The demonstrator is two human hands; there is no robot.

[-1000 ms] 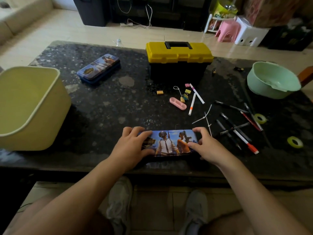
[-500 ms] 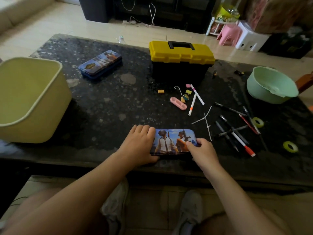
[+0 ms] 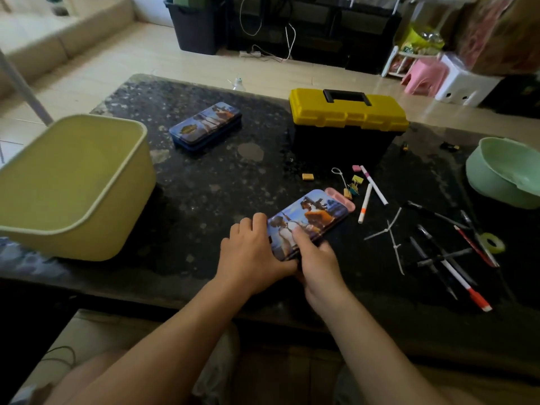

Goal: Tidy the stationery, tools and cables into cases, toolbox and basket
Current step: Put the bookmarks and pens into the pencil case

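A printed pencil case (image 3: 312,217) lies slanted on the dark table, its far end toward the upper right. My left hand (image 3: 252,254) grips its near left end with curled fingers. My right hand (image 3: 317,260) holds the near edge, thumb pressed on the lid. A second printed pencil case (image 3: 206,128) lies shut at the back left. The yellow-lidded black toolbox (image 3: 347,124) stands shut at the back centre. A yellow basket (image 3: 73,185) stands at the left. Pens and markers (image 3: 447,255), cable ties (image 3: 390,232), binder clips (image 3: 353,185) and a tape roll (image 3: 493,242) are scattered on the right.
A green bowl (image 3: 505,173) sits at the right edge. A pink item (image 3: 342,197) peeks out from behind the held case's far end. A small yellow block (image 3: 307,176) lies before the toolbox. The table (image 3: 204,194) has its front edge just under my wrists.
The case has turned from lying across the front edge to slanting up and right, and has slid farther onto the table. Both hands have come together at its near end.
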